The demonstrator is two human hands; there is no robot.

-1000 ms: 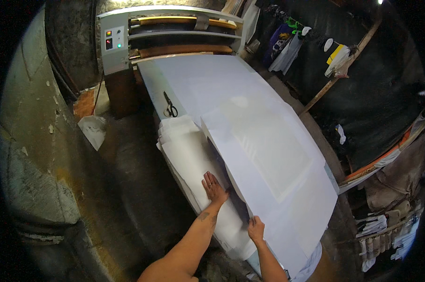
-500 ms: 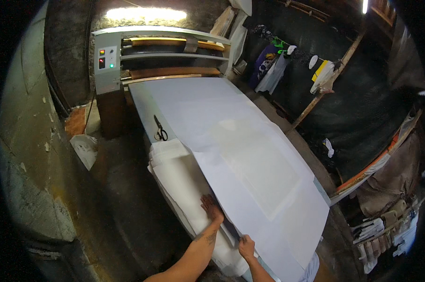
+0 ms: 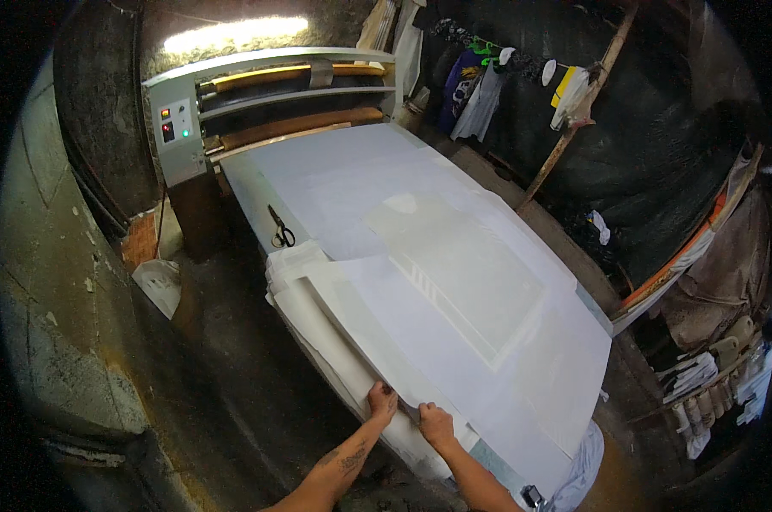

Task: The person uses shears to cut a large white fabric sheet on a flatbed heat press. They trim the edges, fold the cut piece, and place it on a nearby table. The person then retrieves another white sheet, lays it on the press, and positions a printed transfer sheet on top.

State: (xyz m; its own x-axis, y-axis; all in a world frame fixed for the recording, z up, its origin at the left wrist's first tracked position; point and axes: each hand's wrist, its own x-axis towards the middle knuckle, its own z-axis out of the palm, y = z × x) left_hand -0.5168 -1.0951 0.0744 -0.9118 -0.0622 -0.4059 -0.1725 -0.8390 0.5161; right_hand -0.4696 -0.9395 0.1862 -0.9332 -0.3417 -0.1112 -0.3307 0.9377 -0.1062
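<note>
A large white sheet lies over the long table, its near left edge now reaching over a thick stack of white sheets or cloth. That edge is pinched by my left hand, its fingers closed. Just to the right, my right hand also has its fingers closed on the sheet's edge. On top, toward the middle, rests a paler translucent panel with faint stripes showing. Black-handled scissors lie on the table's left side, beyond the stack.
A grey roller machine with lit buttons stands at the table's far end. A wooden pole and hanging clothes are at the far right. Rough wall runs along the left. A small black object sits by the near corner.
My left hand, flat and open on the stack before, has closed on the white sheet's edge. That edge has shifted left over the stack. The view has moved slightly.
</note>
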